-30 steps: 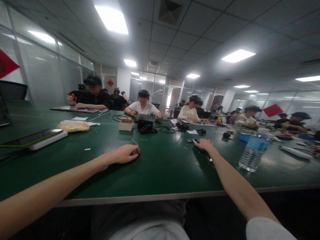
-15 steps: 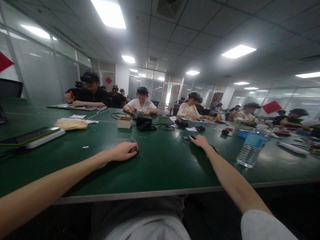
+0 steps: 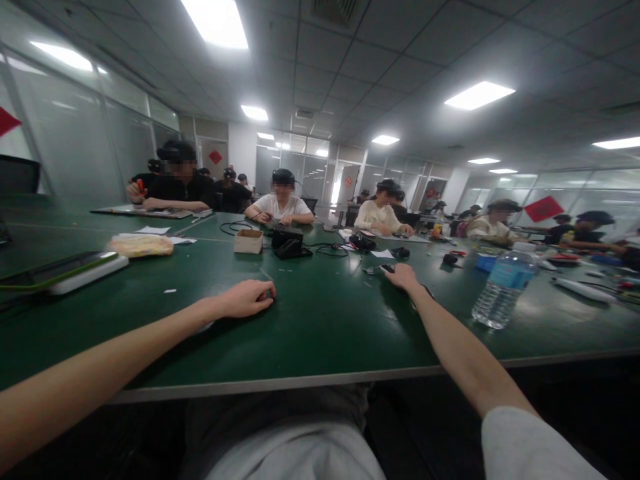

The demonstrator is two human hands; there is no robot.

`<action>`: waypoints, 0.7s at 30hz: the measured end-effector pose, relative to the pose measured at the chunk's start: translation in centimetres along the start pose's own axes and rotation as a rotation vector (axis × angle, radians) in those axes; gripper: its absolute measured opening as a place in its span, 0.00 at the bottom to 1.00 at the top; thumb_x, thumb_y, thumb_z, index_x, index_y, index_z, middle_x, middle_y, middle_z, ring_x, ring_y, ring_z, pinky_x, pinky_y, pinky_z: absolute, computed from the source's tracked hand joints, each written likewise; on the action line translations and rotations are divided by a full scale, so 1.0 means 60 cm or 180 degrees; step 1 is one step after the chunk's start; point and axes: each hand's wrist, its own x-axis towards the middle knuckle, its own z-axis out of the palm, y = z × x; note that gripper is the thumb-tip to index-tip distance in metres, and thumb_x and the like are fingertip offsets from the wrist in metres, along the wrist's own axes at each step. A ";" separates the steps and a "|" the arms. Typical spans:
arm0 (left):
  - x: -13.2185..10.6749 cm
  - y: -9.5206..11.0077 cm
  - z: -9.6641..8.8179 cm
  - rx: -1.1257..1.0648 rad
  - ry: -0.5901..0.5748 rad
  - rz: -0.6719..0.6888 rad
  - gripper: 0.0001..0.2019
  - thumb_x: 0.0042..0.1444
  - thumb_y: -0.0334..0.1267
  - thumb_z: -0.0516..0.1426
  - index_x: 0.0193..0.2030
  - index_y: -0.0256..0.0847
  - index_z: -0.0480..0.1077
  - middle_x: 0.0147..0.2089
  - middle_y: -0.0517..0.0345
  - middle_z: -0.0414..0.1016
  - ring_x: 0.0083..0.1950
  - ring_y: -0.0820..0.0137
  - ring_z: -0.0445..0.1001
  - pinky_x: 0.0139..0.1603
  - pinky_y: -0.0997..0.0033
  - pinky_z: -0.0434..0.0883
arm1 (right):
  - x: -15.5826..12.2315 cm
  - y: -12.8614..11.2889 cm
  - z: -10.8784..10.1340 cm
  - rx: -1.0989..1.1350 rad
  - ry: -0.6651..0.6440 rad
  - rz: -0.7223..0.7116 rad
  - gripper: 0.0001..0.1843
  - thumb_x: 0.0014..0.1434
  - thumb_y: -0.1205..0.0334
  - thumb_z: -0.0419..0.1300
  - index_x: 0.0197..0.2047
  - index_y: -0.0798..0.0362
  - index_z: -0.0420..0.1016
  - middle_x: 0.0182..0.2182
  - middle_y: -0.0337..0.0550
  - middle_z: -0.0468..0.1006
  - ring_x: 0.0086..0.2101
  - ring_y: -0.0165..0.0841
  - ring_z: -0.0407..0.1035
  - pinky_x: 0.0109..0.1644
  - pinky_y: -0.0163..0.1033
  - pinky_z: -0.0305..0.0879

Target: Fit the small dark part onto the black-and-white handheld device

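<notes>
Ceiling panels light a glass-walled room where several people sit at work around a long green table (image 3: 310,333). From the head camera, the right hand (image 3: 403,275) reaches forward over a dark slim object (image 3: 387,269) on the tabletop, right of the middle. Its visible end pokes out past the fingertips, pointing away and slightly left; a dark part also shows beside the wrist, so the long axis seems to run slantwise back along the forearm, though the hand hides the stretch between. These fingers are bent down together at the object; whether they pinch it or merely rest on it, I cannot tell. Fingers of the left hand (image 3: 247,298) are loosely curled, palm down; anything beneath them is hidden.

Beyond the hands stands a small pale box (image 3: 249,242), open at the top, its inside too shadowed to read, just beside a black device (image 3: 289,241). A clear bottle (image 3: 503,287) with a blue label stands right of the right forearm, and a blue container (image 3: 485,262) lies behind it, contents unclear. Bare green surface separates the hands and reaches the table's pale near edge, which both forearms cross.
</notes>
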 end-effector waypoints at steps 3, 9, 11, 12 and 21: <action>0.000 0.000 0.000 -0.0007 0.0012 0.0027 0.13 0.59 0.44 0.49 0.45 0.42 0.68 0.35 0.56 0.73 0.35 0.67 0.71 0.33 0.72 0.63 | 0.001 -0.001 -0.001 -0.0020 0.0059 -0.0037 0.23 0.58 0.54 0.55 0.49 0.63 0.73 0.48 0.62 0.73 0.48 0.48 0.68 0.48 0.42 0.65; -0.001 0.006 -0.005 -0.0016 -0.0050 -0.0015 0.13 0.59 0.43 0.49 0.45 0.41 0.68 0.35 0.55 0.73 0.35 0.67 0.71 0.34 0.72 0.63 | 0.007 -0.007 -0.001 -0.0052 0.0185 -0.0153 0.23 0.57 0.55 0.57 0.51 0.60 0.70 0.49 0.59 0.71 0.49 0.45 0.66 0.51 0.40 0.62; -0.002 0.007 -0.006 -0.0023 -0.0065 -0.0016 0.13 0.59 0.43 0.49 0.45 0.41 0.68 0.35 0.55 0.73 0.35 0.68 0.71 0.34 0.72 0.63 | 0.007 -0.006 0.001 -0.0058 0.0248 -0.0155 0.25 0.56 0.55 0.59 0.53 0.60 0.67 0.50 0.60 0.69 0.50 0.46 0.65 0.53 0.41 0.61; -0.002 0.006 -0.006 -0.0016 -0.0063 -0.0008 0.13 0.59 0.43 0.49 0.45 0.41 0.68 0.35 0.56 0.73 0.35 0.68 0.71 0.34 0.72 0.63 | 0.007 -0.004 0.002 -0.0059 0.0277 -0.0157 0.26 0.55 0.55 0.59 0.54 0.60 0.66 0.50 0.60 0.69 0.50 0.46 0.65 0.53 0.41 0.61; -0.001 0.003 -0.003 0.0051 -0.0027 0.0030 0.13 0.59 0.43 0.49 0.45 0.40 0.68 0.35 0.56 0.73 0.35 0.67 0.71 0.33 0.72 0.63 | 0.003 0.004 0.009 -0.0048 0.0513 -0.0298 0.20 0.55 0.60 0.58 0.49 0.60 0.68 0.46 0.57 0.68 0.47 0.43 0.66 0.50 0.41 0.61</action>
